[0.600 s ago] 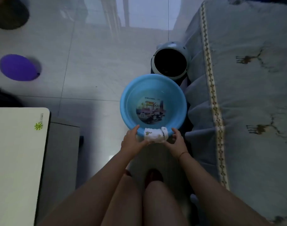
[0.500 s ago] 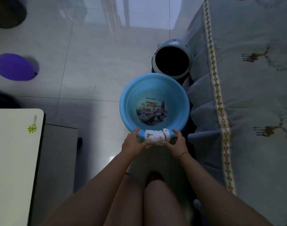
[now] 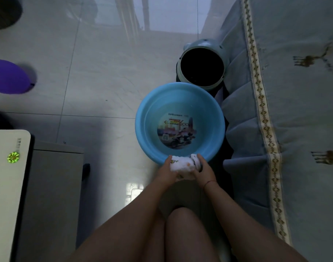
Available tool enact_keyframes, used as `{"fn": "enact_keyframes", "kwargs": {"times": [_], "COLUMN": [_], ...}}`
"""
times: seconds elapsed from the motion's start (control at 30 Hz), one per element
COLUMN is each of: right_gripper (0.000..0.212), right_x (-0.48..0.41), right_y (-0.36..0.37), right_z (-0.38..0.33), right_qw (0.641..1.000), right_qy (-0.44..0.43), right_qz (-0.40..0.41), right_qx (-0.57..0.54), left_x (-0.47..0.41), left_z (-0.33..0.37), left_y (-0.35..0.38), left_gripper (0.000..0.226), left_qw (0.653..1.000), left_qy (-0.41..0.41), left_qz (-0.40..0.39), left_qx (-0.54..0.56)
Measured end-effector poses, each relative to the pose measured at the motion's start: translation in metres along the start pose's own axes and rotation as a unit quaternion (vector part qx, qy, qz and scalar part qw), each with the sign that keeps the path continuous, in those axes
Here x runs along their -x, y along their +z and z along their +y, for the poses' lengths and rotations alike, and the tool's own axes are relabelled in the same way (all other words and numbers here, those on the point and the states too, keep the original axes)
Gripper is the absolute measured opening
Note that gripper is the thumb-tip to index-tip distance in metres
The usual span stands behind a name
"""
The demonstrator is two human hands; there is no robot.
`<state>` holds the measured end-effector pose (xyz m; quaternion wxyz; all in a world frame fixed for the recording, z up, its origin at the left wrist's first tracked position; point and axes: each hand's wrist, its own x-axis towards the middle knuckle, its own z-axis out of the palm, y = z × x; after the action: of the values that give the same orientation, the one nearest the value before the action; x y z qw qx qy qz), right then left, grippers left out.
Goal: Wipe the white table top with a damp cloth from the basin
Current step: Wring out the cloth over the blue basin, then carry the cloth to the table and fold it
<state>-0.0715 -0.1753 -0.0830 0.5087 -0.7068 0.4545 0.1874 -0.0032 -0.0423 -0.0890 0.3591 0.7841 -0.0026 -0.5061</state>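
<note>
Closer now, left hand (image 3: 166, 172) and right hand (image 3: 205, 172) grip cloth (image 3: 182, 167); fingers mostly hidden.

Dim indoor shot, cool blue cast thru-out. Main light: a bright window mirrored as pale glare on the glossy floor (image 3: 105, 63) at frame top, w/ a smaller hot spot on the tile by my left forearm. Soft shadow sits right of the purple balloon (image 3: 8, 76); a broad dark band falls beside the counter (image 3: 8, 186), its white top reading grey-cream. Bin (image 3: 202, 67) interior is pure black, no detail. Basin (image 3: 209, 110) label fairly sharp. White cloth (image 3: 182, 168) in my fingers (image 3: 169, 161) is near blown out. Wide-angle lens bows tile lines & bed (image 3: 303, 129) trim toward the edges; corners darken, my legs (image 3: 180, 233) soft & murky.
</note>
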Motion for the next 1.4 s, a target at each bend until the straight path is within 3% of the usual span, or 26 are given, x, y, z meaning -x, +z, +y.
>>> {"fn": "enact_keyframes", "kwargs": {"times": [0.37, 0.93, 1.13, 1.4], "right_gripper": [0.054, 0.062, 0.067, 0.064], "right_x": [0.052, 0.281, 0.346, 0.416], "right_y": [-0.025, -0.1, -0.107, -0.081], "right_z": [-0.041, -0.244, -0.295, -0.326], "right_qw": [0.999, 0.967, 0.946, 0.914], "right_qy": [-0.048, -0.253, -0.323, -0.394], "right_qz": [-0.011, 0.028, -0.006, -0.098], "right_qx": [0.007, -0.003, -0.019, 0.009], "left_x": [0.06, 0.313, 0.393, 0.5], "left_z": [0.042, 0.168, 0.183, 0.153], "left_y": [-0.031, -0.161, -0.2, -0.212], "left_gripper": [0.06, 0.071, 0.077, 0.076], "left_qw": [0.997, 0.963, 0.946, 0.912], "left_qy": [0.056, 0.204, 0.239, 0.227], "left_qz": [0.051, 0.174, 0.219, 0.331], "left_qx": [-0.031, -0.034, -0.023, 0.086]}}
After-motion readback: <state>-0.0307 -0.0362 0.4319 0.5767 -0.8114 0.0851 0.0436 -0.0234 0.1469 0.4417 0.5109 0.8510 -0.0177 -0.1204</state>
